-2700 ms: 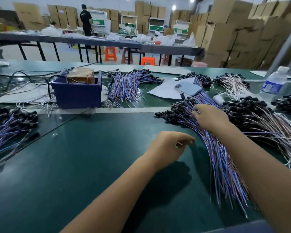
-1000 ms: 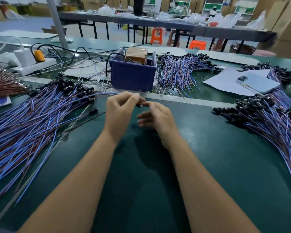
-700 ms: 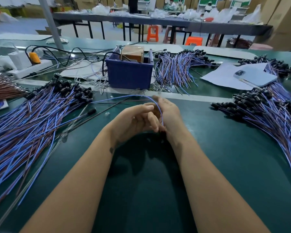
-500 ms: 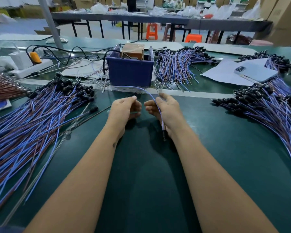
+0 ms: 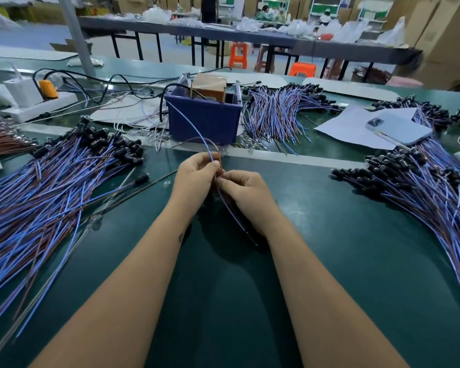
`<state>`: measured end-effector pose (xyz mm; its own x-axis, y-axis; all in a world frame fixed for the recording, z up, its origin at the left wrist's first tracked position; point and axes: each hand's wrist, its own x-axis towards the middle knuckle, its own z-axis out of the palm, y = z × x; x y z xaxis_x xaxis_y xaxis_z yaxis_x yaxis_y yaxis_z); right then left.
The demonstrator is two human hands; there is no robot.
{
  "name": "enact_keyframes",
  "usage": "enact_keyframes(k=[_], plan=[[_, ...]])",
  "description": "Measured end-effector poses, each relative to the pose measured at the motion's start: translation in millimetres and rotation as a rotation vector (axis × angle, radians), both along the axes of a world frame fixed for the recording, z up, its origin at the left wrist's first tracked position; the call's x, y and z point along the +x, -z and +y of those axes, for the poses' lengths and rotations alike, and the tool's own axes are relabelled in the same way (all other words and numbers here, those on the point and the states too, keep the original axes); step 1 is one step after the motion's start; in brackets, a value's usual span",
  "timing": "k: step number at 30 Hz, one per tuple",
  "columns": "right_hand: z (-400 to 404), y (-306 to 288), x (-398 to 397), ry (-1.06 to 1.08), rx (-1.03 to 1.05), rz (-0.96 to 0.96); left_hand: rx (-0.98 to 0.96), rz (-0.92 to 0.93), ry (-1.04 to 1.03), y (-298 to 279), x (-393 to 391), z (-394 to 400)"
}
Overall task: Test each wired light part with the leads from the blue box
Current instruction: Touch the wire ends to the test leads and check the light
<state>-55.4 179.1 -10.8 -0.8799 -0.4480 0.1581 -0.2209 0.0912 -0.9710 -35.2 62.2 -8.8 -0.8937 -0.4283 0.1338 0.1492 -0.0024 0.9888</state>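
Testing under way: left hand (image 5: 194,179) and right hand (image 5: 246,195) pinch one blue-and-brown wired light part (image 5: 230,208) and thin blue lead (image 5: 197,131) from dark-blue plastic box (image 5: 205,120); large heaps unsorted.

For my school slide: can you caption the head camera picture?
Both hands, left hand and right hand, pinch blue leads before the blue box.

Left hand (image 5: 194,179), right hand (image 5: 246,193) pinch blue wire (image 5: 197,131) — blue box (image 5: 203,119) behind.

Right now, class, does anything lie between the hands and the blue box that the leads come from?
Nothing visible does: both hands, left hand and right hand, pinch wires in front of the blue box, with only bare table between.
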Motion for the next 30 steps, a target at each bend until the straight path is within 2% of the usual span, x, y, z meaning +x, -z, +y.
enact_keyframes(k=[6, 11, 16, 19, 21, 24, 26, 30], plan=[[-0.5, 1.0, 4.5, -0.011, 0.146, 0.120, 0.150, 0.006, -0.008, -5.5, 3.1, -5.2], [-3.7, 3.6, 10.2, 0.009, 0.250, 0.191, 0.176, 0.031, 0.010, -5.2, 10.9, -10.9], [-3.1, 1.9, 9.6, -0.009, 0.245, 0.214, 0.253, 0.059, 0.004, -6.0, 10.9, -13.8], [-1.5, 1.8, 5.0, 0.065, 0.093, 0.098, 0.285, 0.024, 0.075, -6.7, 10.7, -11.4], [-0.7, 1.5, 1.1, 0.108, -0.040, -0.016, 0.231, -0.015, 0.209, -6.8, 12.1, -8.5], [-1.1, 3.0, -2.9, 0.107, -0.206, -0.104, 0.016, -0.047, 0.373, -4.6, 14.7, -1.5], [-1.3, 5.1, -4.5, 0.127, -0.224, -0.097, -0.112, -0.048, 0.374, -1.9, 14.5, 2.7], [-1.0, 6.2, -6.7, 0.197, -0.222, -0.066, -0.211, -0.034, 0.295, 2.9, 13.0, 5.2]])
